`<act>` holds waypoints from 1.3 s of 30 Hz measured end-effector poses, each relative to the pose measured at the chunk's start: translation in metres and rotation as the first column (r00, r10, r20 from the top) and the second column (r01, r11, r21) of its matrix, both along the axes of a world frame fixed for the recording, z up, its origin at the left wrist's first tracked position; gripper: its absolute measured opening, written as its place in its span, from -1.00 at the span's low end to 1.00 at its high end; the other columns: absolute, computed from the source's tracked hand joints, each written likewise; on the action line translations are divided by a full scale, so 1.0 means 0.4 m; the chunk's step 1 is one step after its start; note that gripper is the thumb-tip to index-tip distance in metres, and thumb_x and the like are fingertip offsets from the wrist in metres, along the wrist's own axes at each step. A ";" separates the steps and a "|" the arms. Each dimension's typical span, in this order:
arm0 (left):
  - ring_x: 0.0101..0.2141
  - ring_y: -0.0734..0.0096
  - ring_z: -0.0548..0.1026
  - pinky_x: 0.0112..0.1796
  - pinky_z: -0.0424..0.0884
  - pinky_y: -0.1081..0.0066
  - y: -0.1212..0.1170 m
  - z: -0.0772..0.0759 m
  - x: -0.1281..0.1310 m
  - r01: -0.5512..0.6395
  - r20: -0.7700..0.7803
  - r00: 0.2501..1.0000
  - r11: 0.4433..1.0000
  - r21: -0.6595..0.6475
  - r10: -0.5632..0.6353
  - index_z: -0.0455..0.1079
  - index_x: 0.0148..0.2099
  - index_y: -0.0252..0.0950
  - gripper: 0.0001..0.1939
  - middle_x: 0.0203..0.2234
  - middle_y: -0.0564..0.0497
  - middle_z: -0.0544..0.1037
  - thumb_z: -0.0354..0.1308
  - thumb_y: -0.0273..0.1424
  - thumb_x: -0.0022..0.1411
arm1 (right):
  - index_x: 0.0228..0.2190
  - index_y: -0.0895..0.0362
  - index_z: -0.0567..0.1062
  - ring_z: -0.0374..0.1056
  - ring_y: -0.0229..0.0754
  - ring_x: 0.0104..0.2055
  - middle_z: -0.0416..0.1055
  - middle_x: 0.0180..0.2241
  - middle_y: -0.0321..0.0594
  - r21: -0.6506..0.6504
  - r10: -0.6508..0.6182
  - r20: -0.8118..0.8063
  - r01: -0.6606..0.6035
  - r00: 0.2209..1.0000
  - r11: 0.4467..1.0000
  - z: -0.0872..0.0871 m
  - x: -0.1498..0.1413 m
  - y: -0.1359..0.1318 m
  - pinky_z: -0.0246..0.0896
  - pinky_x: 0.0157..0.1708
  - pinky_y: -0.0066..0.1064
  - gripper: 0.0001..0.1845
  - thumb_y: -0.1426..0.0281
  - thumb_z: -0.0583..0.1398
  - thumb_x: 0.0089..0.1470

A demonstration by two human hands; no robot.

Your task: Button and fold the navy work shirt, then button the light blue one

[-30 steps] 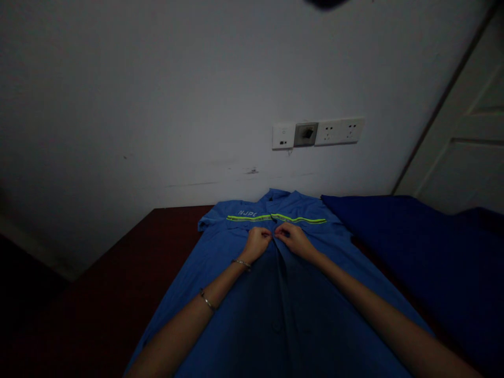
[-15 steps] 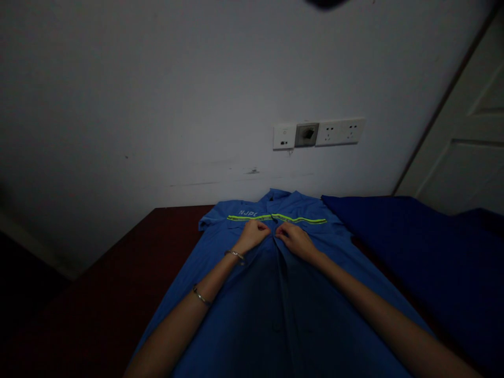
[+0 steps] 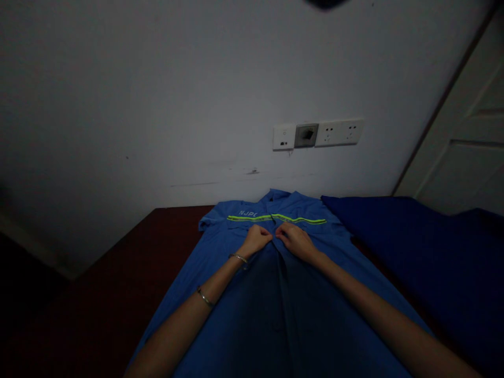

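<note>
A blue work shirt [image 3: 220, 310] with a yellow-green stripe across the chest and white letters lies front up, its collar toward the wall. Just below the stripe, my left hand [image 3: 256, 240] pinches the shirt's front edge near the middle opening. Close beside it on the right, my right hand [image 3: 296, 240] is closed in a pinch on the other side of the front placket. A small gap separates the fingertips. Whether a button sits between the fingers is too dark and small to make out. Below the hands the front edges run loosely down toward me.
The shirt rests on a dark red-brown table [image 3: 157, 247]. Dark blue cloth [image 3: 405, 247] lies to the right. Behind stands a white wall [image 3: 177, 105] with a row of sockets [image 3: 338, 132]. A panelled door [image 3: 464, 152] is at the far right.
My left hand has shifted slightly right and down, toward the front opening. My right hand has hardly moved, and the shirt lies in the same place.
</note>
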State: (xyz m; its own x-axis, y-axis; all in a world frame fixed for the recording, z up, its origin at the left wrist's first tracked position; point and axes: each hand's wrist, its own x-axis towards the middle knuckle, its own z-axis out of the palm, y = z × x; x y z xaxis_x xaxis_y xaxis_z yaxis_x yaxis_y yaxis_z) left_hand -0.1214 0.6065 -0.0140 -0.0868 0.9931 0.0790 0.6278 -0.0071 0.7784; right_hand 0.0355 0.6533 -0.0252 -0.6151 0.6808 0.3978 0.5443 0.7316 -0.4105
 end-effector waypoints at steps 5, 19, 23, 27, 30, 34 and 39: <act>-0.61 0.57 0.18 -0.57 0.04 0.54 0.008 -0.019 -0.007 0.026 0.104 0.994 1.000 0.004 -0.027 0.46 -0.52 -0.46 -0.69 -0.71 0.11 0.31 0.09 -0.26 -0.03 | -0.38 0.10 0.43 0.29 -0.19 -0.21 0.40 -0.30 -0.23 0.002 -0.023 0.022 0.023 1.000 1.000 0.008 0.000 -0.004 0.11 -0.29 -0.42 -0.90 0.41 0.10 0.05; -0.55 0.52 0.27 -0.51 0.15 0.53 0.009 -0.022 -0.022 0.066 0.184 0.981 0.998 -0.022 -0.061 0.50 -0.48 -0.44 -0.75 -0.66 0.09 0.41 0.14 -0.32 -0.07 | -0.40 0.10 0.43 0.29 -0.21 -0.27 0.41 -0.34 -0.24 -0.028 0.013 -0.021 -0.014 1.000 1.000 0.009 0.005 0.002 0.09 -0.32 -0.44 -0.92 0.42 0.12 0.01; -0.54 0.51 0.29 -0.49 0.17 0.52 0.011 -0.023 -0.022 0.051 0.202 0.978 0.998 -0.029 -0.044 0.50 -0.45 -0.45 -0.76 -0.63 0.07 0.45 0.16 -0.33 -0.08 | -0.40 0.10 0.43 0.30 -0.21 -0.26 0.41 -0.34 -0.26 -0.048 0.009 -0.016 -0.010 1.000 0.999 0.010 0.006 0.006 0.09 -0.32 -0.44 -0.92 0.42 0.12 0.01; -0.54 0.51 0.30 -0.49 0.17 0.53 0.012 -0.024 -0.022 0.047 0.180 0.983 0.999 -0.023 -0.042 0.50 -0.46 -0.45 -0.78 -0.63 0.07 0.45 0.14 -0.37 -0.07 | -0.41 0.10 0.43 0.31 -0.20 -0.27 0.42 -0.33 -0.25 -0.063 0.008 -0.016 -0.009 1.000 0.998 0.011 0.006 0.008 0.09 -0.32 -0.43 -0.92 0.42 0.12 0.01; -0.53 0.50 0.31 -0.49 0.18 0.53 0.012 -0.023 -0.021 0.054 0.136 0.989 0.999 -0.005 -0.053 0.49 -0.47 -0.44 -0.78 -0.63 0.07 0.45 0.13 -0.37 -0.06 | -0.41 0.10 0.45 0.31 -0.20 -0.29 0.43 -0.36 -0.24 -0.081 0.003 -0.038 -0.006 0.999 0.997 0.009 0.006 0.011 0.10 -0.33 -0.43 -0.92 0.40 0.14 -0.01; -0.52 0.49 0.34 -0.47 0.23 0.52 0.010 -0.025 -0.017 0.063 0.054 0.996 0.998 0.026 -0.064 0.48 -0.45 -0.44 -0.81 -0.60 0.05 0.46 0.10 -0.41 -0.04 | -0.42 0.10 0.45 0.31 -0.20 -0.30 0.43 -0.37 -0.24 -0.106 -0.008 -0.062 0.001 0.998 0.994 0.002 0.005 0.017 0.11 -0.35 -0.43 -0.91 0.40 0.15 -0.02; -0.38 0.41 0.39 -0.30 0.32 0.43 -0.008 -0.024 0.001 0.068 -0.150 0.988 0.963 0.260 -0.030 0.40 -0.14 -0.40 -0.66 -0.39 -0.02 0.47 0.11 -0.53 -0.05 | -0.45 0.13 0.46 0.31 -0.22 -0.38 0.43 -0.45 -0.24 -0.156 0.000 -0.119 -0.019 0.993 0.988 -0.009 -0.001 0.032 0.13 -0.37 -0.42 -0.92 0.43 0.15 -0.05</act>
State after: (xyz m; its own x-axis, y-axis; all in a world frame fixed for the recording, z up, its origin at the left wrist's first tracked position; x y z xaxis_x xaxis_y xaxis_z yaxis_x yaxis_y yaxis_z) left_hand -0.1209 0.6033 -0.0237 -0.0069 0.9379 0.3468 0.7263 -0.2336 0.6464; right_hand 0.0351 0.6660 -0.0286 -0.5768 0.7347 0.3570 0.4786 0.6582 -0.5812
